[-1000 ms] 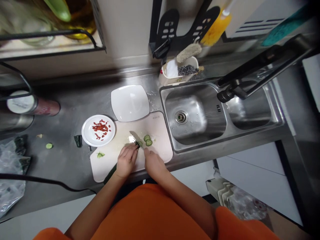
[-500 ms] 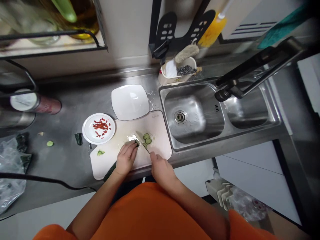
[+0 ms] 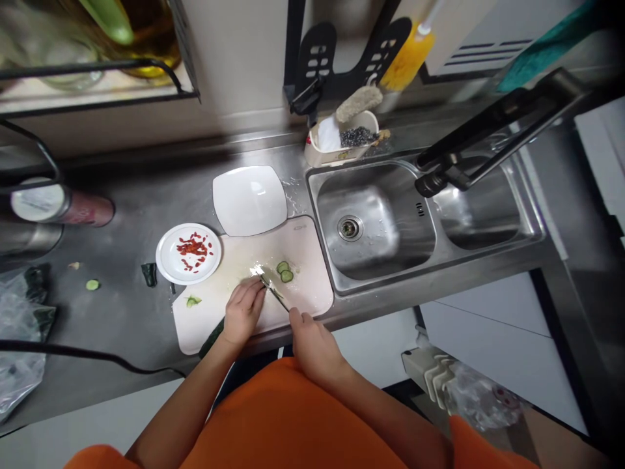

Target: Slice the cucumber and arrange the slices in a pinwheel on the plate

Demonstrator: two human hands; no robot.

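A pale cutting board [image 3: 303,247] lies on the steel counter beside the sink. My left hand [image 3: 243,311] presses down on a dark green cucumber [image 3: 213,337], fingers curled over it. My right hand [image 3: 312,342] grips a knife [image 3: 271,286] whose blade points up-left against the cucumber's cut end. Two cucumber slices [image 3: 284,271] lie just right of the blade. Another cut piece [image 3: 193,301] sits at the board's left edge.
A round white plate of chopped red chilli [image 3: 188,253] and a square white plate [image 3: 249,200] sit behind the board. A double sink [image 3: 381,221] with black tap [image 3: 488,140] is at right. A cucumber end [image 3: 92,284], a can [image 3: 58,207], plastic bags and a black cable lie at left.
My right hand has drawn back toward me with the knife, the blade sliding along the cucumber's cut end. My left hand has stayed on the cucumber.
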